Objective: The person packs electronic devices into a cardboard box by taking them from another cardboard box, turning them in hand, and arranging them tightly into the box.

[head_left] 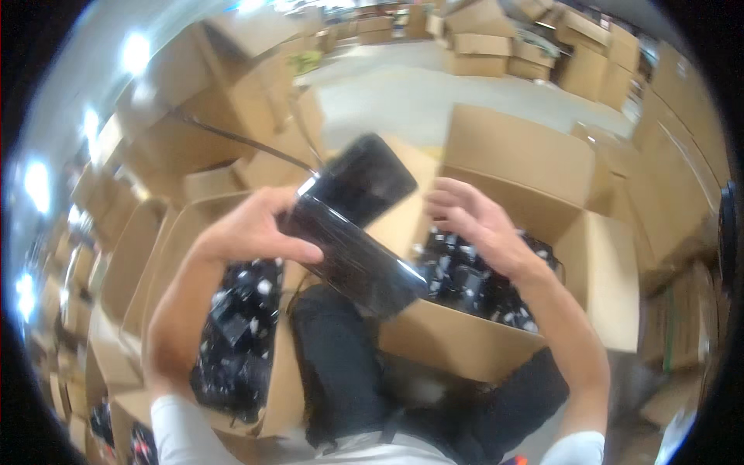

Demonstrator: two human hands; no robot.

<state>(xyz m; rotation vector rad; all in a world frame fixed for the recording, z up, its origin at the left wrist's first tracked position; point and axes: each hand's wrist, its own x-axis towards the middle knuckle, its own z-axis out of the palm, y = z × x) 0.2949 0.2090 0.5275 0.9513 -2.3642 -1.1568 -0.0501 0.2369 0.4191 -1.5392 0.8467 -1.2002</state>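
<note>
My left hand (260,229) is closed round one end of a glossy black device made of two slab-like parts set at an angle. The lower slab (356,260) slants down to the right, and the upper slab (368,182) points up and away. Two thin rods, like antennas (240,141), stick out from its far left end. My right hand (477,225) hovers over the right carton, a short gap from the device. Its fingers are loosely bent and apart, with nothing visible in them; motion blurs them slightly.
An open carton (465,341) on the right holds many black items with small pale parts (465,271). Another open carton (287,380) on the left holds similar black items (236,341). My legs (337,349) lie between them. Stacked cartons (480,54) stand beyond the grey floor (372,93).
</note>
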